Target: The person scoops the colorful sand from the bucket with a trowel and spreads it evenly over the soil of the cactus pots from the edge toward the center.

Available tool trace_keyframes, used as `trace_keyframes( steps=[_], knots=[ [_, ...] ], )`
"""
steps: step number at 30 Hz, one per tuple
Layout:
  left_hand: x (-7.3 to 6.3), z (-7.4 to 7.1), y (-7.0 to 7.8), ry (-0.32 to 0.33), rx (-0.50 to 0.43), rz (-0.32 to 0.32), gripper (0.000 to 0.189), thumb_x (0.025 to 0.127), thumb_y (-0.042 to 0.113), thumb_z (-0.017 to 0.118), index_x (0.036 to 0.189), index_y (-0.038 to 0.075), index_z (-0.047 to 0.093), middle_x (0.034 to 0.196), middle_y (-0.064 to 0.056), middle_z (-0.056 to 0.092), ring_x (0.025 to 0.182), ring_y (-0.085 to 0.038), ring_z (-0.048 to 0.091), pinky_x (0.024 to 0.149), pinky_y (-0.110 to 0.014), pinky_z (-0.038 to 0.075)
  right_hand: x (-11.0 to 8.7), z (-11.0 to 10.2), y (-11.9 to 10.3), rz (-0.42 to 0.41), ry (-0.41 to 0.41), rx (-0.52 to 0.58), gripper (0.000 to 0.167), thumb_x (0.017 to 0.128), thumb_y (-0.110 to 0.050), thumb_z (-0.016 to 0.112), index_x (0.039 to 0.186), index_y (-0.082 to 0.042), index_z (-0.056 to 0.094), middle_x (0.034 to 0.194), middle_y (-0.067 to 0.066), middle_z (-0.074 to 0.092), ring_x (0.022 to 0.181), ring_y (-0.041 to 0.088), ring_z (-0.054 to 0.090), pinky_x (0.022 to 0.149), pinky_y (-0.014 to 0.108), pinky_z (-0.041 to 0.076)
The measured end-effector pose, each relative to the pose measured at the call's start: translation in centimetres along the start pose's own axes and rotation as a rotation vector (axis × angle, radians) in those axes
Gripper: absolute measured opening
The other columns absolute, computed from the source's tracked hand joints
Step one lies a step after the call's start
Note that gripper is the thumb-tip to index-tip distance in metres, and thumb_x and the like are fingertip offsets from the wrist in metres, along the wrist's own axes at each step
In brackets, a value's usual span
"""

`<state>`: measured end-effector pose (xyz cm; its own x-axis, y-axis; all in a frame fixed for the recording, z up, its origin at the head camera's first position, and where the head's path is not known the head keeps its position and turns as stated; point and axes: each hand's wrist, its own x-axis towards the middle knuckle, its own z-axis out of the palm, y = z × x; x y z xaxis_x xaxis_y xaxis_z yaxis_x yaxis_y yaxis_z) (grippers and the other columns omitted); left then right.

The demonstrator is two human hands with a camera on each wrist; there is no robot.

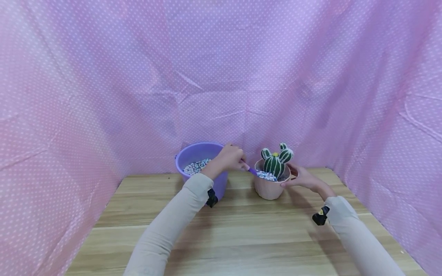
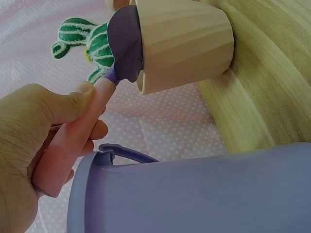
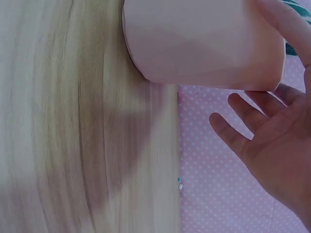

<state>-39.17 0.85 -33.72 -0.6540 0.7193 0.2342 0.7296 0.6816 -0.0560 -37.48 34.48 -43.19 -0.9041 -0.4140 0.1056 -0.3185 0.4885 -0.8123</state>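
Note:
My left hand (image 1: 230, 157) grips the pink handle of a small trowel (image 2: 70, 145) with a purple blade. In the head view the blade, heaped with white and blue granules (image 1: 266, 176), lies at the rim of a pale pink flower pot (image 1: 268, 190). Inside the pot stands a green cactus (image 1: 274, 167) with white stripes and a yellow flower. My right hand (image 1: 304, 179) holds the pot's right side near the rim, thumb in front and fingers behind; some fingers stand off the wall in the right wrist view.
Left of the pot, a purple bucket (image 1: 221, 188) holds more granules (image 1: 195, 167), partly behind my left forearm. Its handle (image 2: 129, 153) shows in the left wrist view. The wooden table (image 1: 241, 237) ends at a pink dotted cloth (image 1: 221, 76). A few tiny bits (image 3: 180, 186) lie at its edge.

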Motion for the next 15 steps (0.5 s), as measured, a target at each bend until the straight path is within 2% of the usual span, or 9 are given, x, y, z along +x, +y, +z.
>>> trace_keyframes(
  steps=[3,5,11,15],
  knots=[
    [-0.01,0.07,-0.01,-0.006,-0.005,0.002,0.023,0.091,0.045,0.076,0.087,0.023,0.083,0.08,0.011,0.076,0.077,-0.009,0.061,0.1,-0.044,0.046,0.02,-0.02,0.04,-0.008,-0.006,-0.001,0.099,0.084,-0.01,0.082,0.157,0.01,0.019,0.159,0.036,0.03,0.146,0.054,0.03,0.11,0.054,0.043],
    [0.0,0.09,-0.04,-0.011,-0.008,-0.003,0.023,0.091,0.044,0.076,0.088,0.023,0.082,0.083,0.01,0.077,0.078,-0.009,0.062,0.102,-0.045,0.046,0.01,0.01,0.07,-0.005,-0.003,0.0,0.099,0.084,-0.01,0.083,0.157,0.01,0.02,0.159,0.036,0.03,0.146,0.053,0.031,0.11,0.055,0.042],
    [0.05,0.12,-0.14,-0.016,0.005,-0.006,0.018,0.09,0.041,0.076,0.088,0.024,0.082,0.084,0.01,0.076,0.081,-0.011,0.065,0.101,-0.046,0.046,-0.04,0.13,0.03,0.009,0.005,0.01,0.1,0.083,-0.012,0.083,0.157,0.009,0.019,0.16,0.035,0.03,0.147,0.053,0.03,0.117,0.062,0.029],
    [0.14,0.1,-0.23,-0.018,0.005,-0.009,0.015,0.088,0.039,0.078,0.09,0.024,0.082,0.088,0.009,0.077,0.084,-0.013,0.066,0.099,-0.044,0.047,0.03,0.12,0.03,0.002,0.013,-0.001,0.1,0.083,-0.013,0.083,0.157,0.009,0.02,0.159,0.035,0.031,0.146,0.054,0.032,0.117,0.063,0.028]
  ],
)
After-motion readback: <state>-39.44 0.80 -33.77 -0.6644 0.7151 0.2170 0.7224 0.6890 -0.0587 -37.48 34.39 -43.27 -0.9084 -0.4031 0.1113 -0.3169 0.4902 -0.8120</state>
